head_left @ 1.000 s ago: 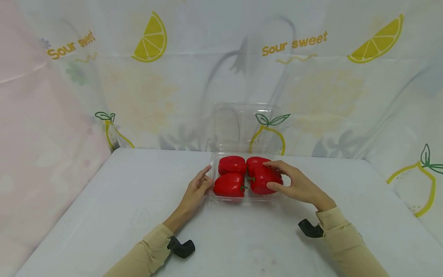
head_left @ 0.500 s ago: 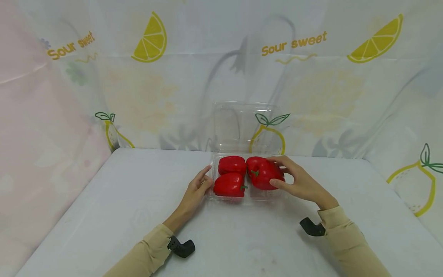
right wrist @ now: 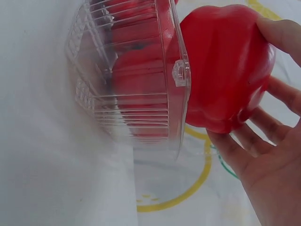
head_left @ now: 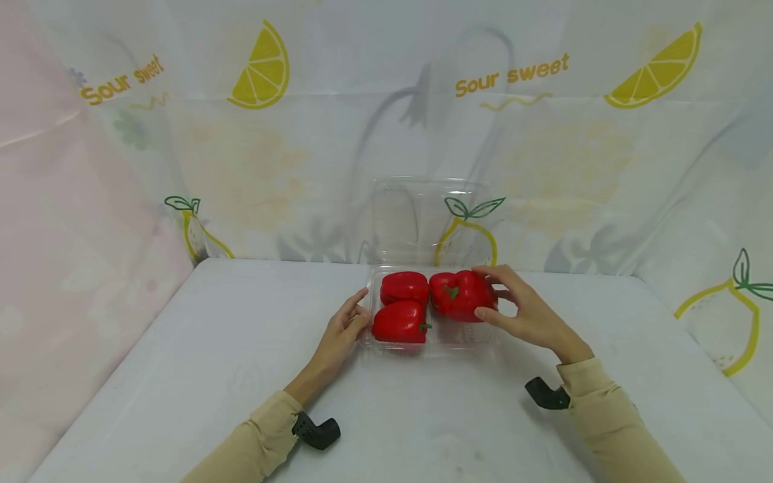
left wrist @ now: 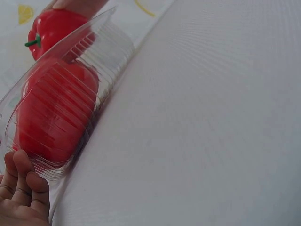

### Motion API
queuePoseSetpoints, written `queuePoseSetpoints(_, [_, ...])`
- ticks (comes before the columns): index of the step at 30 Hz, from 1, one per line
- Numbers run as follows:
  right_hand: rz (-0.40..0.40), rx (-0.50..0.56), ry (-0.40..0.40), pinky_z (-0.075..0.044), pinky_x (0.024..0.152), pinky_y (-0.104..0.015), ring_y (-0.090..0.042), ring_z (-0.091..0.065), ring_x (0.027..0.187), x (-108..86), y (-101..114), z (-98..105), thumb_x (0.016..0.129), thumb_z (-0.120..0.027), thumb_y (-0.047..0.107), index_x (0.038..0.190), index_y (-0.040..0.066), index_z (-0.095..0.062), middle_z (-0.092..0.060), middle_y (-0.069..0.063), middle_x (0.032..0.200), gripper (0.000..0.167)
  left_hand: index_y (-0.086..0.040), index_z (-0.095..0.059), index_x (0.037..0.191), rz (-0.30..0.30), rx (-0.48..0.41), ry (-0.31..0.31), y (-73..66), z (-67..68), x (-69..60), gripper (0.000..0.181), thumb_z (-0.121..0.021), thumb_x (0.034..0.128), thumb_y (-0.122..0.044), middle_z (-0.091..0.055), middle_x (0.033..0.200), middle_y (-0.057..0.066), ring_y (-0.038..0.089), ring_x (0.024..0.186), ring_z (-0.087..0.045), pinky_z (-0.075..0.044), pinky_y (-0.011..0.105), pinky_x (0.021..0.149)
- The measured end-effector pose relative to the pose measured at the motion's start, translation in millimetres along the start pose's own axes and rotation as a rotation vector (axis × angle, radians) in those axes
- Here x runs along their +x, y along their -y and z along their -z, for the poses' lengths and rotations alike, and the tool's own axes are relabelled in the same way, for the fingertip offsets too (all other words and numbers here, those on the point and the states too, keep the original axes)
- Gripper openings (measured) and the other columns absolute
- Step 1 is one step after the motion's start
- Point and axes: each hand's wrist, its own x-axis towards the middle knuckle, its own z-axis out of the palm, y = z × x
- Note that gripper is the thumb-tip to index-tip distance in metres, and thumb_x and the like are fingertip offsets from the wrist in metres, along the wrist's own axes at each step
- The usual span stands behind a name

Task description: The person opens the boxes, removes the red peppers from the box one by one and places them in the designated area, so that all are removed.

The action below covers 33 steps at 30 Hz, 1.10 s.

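One red pepper is over the right half of the clear box, apparently above its rim, grasped between thumb and fingers of the right hand. Behind it, another pepper shows in the box's far right part; the rear pepper and front pepper lie in its left half. As I judge it, three are in the box, one is raised and not yet set down, and the lid stands unclosed at the box's far side. The left hand rests loosely against the box's left edge. Room is tight behind the box, near the cloth; the table stretches wide to its left, right and front.
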Motion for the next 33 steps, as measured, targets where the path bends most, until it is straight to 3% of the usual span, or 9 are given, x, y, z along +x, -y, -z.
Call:
queuePoseSetpoints(4, [-0.002,-0.005,-0.021,-0.043,0.093,-0.016,-0.018,-0.047,0.118,-1.3,20.5,4.0,0.082,-0.071,0.006,0.137,0.004,-0.04,-0.047,-0.007,0.128,0.062,-0.005,-0.028,0.147,0.012,0.009,0.003,-9.7,-1.2,-3.6,0.051,-0.044,0.0983,-0.006,-0.047,0.093,0.002,0.007,0.076,-0.047,-0.044,0.014,0.071])
queuePoseSetpoints(9, [0.012,-0.01,-0.052,-0.043,0.092,-0.014,-0.009,-0.044,0.117,-1.0,16.9,3.8,0.082,-0.071,0.004,0.139,0.003,-0.039,-0.046,-0.008,0.129,0.065,-0.005,-0.028,0.147,0.006,0.012,0.006,-10.0,-1.2,-4.0,0.051,-0.043,0.0984,-0.006,-0.047,0.093,0.003,0.007,0.075,-0.047,-0.043,0.014,0.069])
queuePoseSetpoints(17, [0.009,0.005,-0.081,-0.042,0.093,-0.013,0.0,-0.041,0.118,1.2,-16.2,0.1,0.081,-0.072,0.006,0.143,0.014,-0.037,-0.044,-0.002,0.13,0.071,-0.005,-0.028,0.147,-0.001,0.01,0.01,-9.1,-0.8,-3.9,0.05,-0.042,0.0984,-0.006,-0.047,0.093,0.003,0.006,0.074,-0.047,-0.043,0.015,0.069])
queuePoseSetpoints(28, [0.031,-0.06,-0.185,-0.038,0.093,-0.008,-0.004,-0.043,0.116,1.0,-25.2,2.9,0.081,-0.074,0.013,0.141,0.02,-0.041,-0.045,-0.001,0.13,0.069,-0.004,-0.028,0.147,0.003,0.036,0.01,-10.4,-1.2,-4.1,0.051,-0.043,0.0985,-0.006,-0.047,0.092,0.003,0.007,0.073,-0.047,-0.044,0.015,0.069])
queuePoseSetpoints(33, [0.002,-0.064,-0.248,-0.04,0.089,-0.007,-0.009,-0.043,0.115,1.4,-26.3,4.8,0.081,-0.074,0.01,0.141,0.02,-0.039,-0.046,-0.002,0.132,0.07,-0.008,-0.03,0.147,0.008,0.015,0.001,6.1,1.0,3.2,0.05,-0.044,0.0987,-0.007,-0.048,0.092,0.003,0.008,0.073,-0.047,-0.045,0.015,0.069])
